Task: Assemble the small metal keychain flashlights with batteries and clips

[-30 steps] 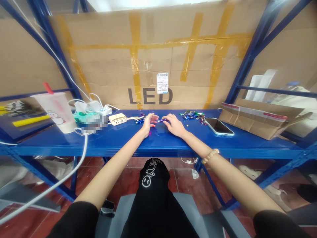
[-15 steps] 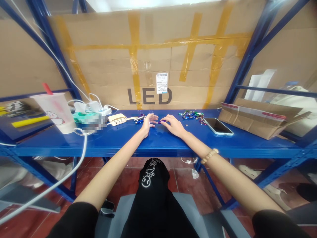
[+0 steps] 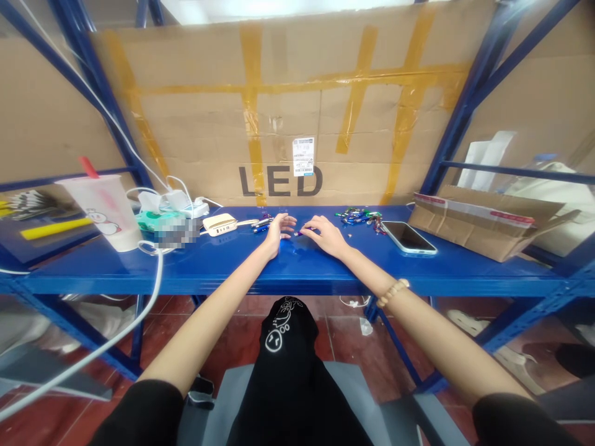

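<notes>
My left hand (image 3: 279, 230) rests on the blue steel shelf (image 3: 139, 266) with fingers apart, holding nothing. A few centimetres left of it lie several small blue and metal cylinders (image 3: 261, 223). My right hand (image 3: 328, 236) has its fingertips on a small purple metal cylinder (image 3: 303, 231), which shows only in part between the two hands. Beyond my right hand lies a tangled heap of colourful metal keychains (image 3: 358, 216).
A cream power strip (image 3: 219, 224) with cables, a blurred green packet, and a plastic cup (image 3: 105, 210) stand at left. A smartphone (image 3: 408, 238) and a flattened cardboard box (image 3: 483, 223) lie at right. Cardboard backs the shelf.
The view has tilted slightly. My right fingertips now cover more of the purple cylinder, and the hands have barely moved.
</notes>
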`<state>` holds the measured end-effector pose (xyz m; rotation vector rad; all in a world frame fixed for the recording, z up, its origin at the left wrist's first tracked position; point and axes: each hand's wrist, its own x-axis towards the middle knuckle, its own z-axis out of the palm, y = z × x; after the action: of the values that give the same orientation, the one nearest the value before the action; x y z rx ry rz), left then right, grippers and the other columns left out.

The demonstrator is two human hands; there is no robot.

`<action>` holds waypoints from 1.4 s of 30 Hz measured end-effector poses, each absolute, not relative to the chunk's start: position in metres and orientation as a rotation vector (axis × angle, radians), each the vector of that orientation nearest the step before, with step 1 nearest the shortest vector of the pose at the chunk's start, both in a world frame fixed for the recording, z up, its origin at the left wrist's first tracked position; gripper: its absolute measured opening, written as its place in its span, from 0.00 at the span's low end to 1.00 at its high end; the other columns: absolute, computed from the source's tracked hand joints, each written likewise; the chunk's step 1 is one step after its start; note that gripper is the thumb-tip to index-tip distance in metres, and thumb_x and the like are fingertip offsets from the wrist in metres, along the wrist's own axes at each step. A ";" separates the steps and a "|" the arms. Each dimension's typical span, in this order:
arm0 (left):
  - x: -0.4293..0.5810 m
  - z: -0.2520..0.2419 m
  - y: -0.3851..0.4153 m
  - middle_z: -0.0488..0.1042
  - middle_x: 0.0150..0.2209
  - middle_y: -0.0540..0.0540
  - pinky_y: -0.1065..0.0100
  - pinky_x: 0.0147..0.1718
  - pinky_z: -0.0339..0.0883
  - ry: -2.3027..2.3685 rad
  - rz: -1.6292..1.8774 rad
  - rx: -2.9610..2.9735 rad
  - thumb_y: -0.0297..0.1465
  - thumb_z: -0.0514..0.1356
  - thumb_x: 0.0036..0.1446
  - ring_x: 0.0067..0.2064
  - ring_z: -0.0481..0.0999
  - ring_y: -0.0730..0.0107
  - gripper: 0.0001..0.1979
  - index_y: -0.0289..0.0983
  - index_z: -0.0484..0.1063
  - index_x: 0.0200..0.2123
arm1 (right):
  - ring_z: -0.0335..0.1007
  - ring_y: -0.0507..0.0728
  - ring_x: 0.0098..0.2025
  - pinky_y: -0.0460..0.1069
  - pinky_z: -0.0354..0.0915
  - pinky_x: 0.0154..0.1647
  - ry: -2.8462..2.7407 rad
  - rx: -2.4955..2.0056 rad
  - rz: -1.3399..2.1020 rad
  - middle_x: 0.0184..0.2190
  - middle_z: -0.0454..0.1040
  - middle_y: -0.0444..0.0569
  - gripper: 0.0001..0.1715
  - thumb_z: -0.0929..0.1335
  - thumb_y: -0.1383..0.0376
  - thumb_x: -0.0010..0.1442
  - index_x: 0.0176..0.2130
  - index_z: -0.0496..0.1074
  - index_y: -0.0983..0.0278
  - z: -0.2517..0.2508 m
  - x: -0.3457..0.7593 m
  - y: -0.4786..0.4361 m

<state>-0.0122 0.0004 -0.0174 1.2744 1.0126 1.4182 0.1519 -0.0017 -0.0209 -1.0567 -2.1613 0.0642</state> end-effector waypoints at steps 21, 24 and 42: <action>-0.012 -0.016 -0.004 0.74 0.35 0.42 0.69 0.29 0.63 1.034 1.392 1.324 0.42 0.48 0.51 0.35 0.72 0.65 0.18 0.35 0.71 0.27 | 0.64 0.56 0.42 0.49 0.61 0.40 -2.105 -1.040 0.066 0.34 0.72 0.46 0.13 0.64 0.57 0.60 0.34 0.75 0.59 -0.020 0.151 -0.004; -0.012 -0.016 -0.003 0.74 0.36 0.42 0.69 0.29 0.64 1.041 1.395 1.343 0.42 0.48 0.52 0.35 0.72 0.65 0.19 0.35 0.71 0.27 | 0.65 0.56 0.41 0.48 0.62 0.38 -2.092 -1.036 0.066 0.33 0.72 0.47 0.13 0.67 0.54 0.57 0.32 0.74 0.60 -0.020 0.151 -0.005; -0.010 -0.024 -0.002 0.74 0.41 0.45 0.58 0.45 0.66 1.212 1.381 1.778 0.29 0.59 0.56 0.44 0.72 0.66 0.07 0.33 0.72 0.38 | 0.65 0.55 0.48 0.51 0.63 0.49 -2.152 -0.983 0.095 0.42 0.71 0.48 0.13 0.61 0.69 0.61 0.44 0.69 0.61 -0.025 0.152 0.001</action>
<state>-0.0102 -0.0024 -0.0241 1.7781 1.2121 1.3813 0.1518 0.0013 -0.0248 -0.9825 -2.1523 0.0953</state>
